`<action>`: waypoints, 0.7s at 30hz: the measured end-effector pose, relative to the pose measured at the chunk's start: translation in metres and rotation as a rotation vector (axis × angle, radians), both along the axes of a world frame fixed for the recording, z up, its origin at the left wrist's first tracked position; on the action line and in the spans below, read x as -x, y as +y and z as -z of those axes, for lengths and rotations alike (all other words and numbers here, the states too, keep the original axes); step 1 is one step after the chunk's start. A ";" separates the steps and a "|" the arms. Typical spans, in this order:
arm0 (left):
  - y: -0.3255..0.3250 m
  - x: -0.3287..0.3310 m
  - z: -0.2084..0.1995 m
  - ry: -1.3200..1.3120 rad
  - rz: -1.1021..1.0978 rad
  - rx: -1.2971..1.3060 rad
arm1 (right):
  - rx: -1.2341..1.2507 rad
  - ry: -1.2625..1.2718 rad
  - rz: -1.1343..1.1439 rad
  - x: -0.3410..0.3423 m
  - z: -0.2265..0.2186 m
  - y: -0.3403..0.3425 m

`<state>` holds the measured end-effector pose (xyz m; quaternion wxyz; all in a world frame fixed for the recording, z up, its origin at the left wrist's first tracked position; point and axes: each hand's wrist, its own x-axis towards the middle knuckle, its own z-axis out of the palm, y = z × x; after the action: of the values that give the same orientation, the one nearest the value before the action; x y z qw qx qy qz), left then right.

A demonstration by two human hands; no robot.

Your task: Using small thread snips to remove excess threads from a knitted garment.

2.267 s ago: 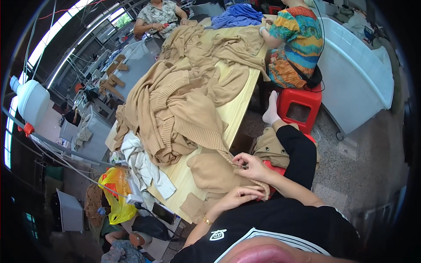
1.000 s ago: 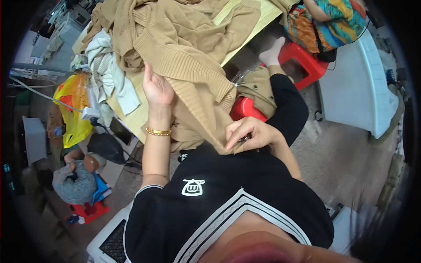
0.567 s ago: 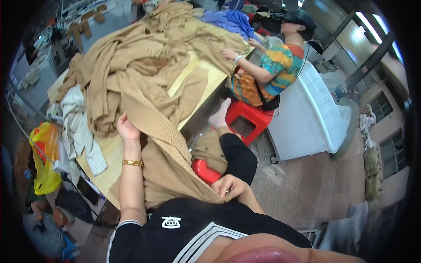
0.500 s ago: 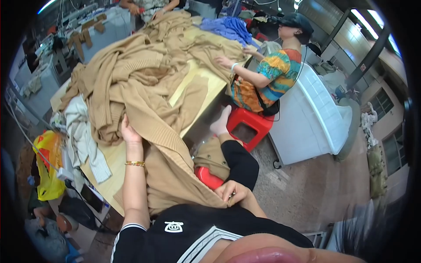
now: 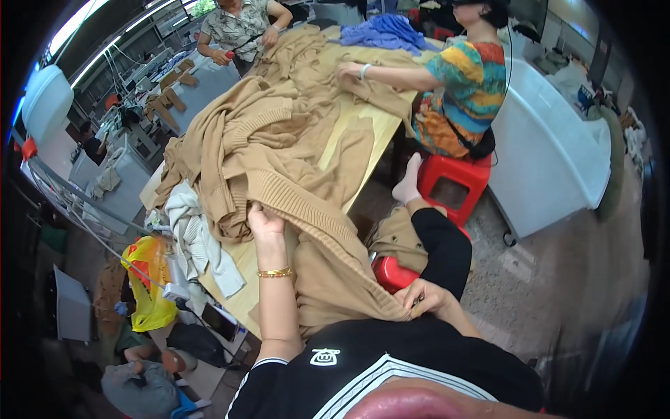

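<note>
- Your right hand [image 5: 424,299] is pinching the tan garment [image 5: 335,272] by its near edge, fingers curled; a small dark object [image 5: 418,301], kind unclear, is showing there and could snag soft loops.
- Your left hand [image 5: 266,222] is meeting the thick ribbed band [image 5: 307,204], fingertips hidden; grip untellable.
- Beyond it, a crumpled tan heap [image 5: 241,126] is lying; its weight could drag the band loose.

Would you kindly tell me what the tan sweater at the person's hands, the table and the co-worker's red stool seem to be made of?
Tan sweater: soft, matte knit, shown by its ribbed band and loose folds; fibre unclear. Table: probably smooth pale wood or laminate, from its yellowish top. Red stool: likely smooth moulded plastic, from its even colour.
</note>
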<state>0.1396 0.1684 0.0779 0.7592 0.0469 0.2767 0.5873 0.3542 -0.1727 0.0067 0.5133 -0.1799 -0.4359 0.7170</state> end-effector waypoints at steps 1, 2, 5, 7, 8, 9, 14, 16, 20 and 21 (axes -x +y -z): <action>-0.007 0.012 -0.007 0.009 -0.008 -0.085 | 0.060 0.021 0.014 0.002 0.002 -0.001; -0.012 0.026 -0.013 0.017 -0.015 -0.170 | 0.081 0.035 0.040 0.004 0.002 -0.002; -0.058 0.053 -0.071 0.195 -0.196 -0.382 | 0.138 0.001 0.219 0.009 -0.003 0.000; -0.075 0.082 -0.094 0.320 -0.391 -0.603 | 0.210 0.038 0.321 0.012 -0.003 0.002; -0.090 0.092 -0.103 0.381 -0.509 -0.674 | 0.237 0.073 0.380 0.016 -0.006 0.003; -0.109 0.103 -0.116 0.451 -0.636 -0.748 | 0.203 0.137 0.399 0.021 -0.012 0.008; -0.148 0.135 -0.125 1.143 -1.420 -1.642 | 0.138 0.056 0.275 0.012 -0.018 0.012; -0.137 0.102 -0.138 1.357 -1.647 -1.946 | 0.112 -0.110 0.258 0.011 -0.021 0.014; -0.148 0.078 -0.077 0.807 -0.197 -1.523 | 0.283 -0.496 0.335 0.019 -0.023 0.020; -0.137 0.079 -0.062 1.027 0.007 -1.526 | 0.291 -0.518 0.373 0.023 -0.017 0.023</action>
<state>0.0608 0.0313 0.1397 0.3078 0.7911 0.1172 0.5155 0.3311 -0.1498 0.0240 0.4768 -0.5035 -0.4047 0.5962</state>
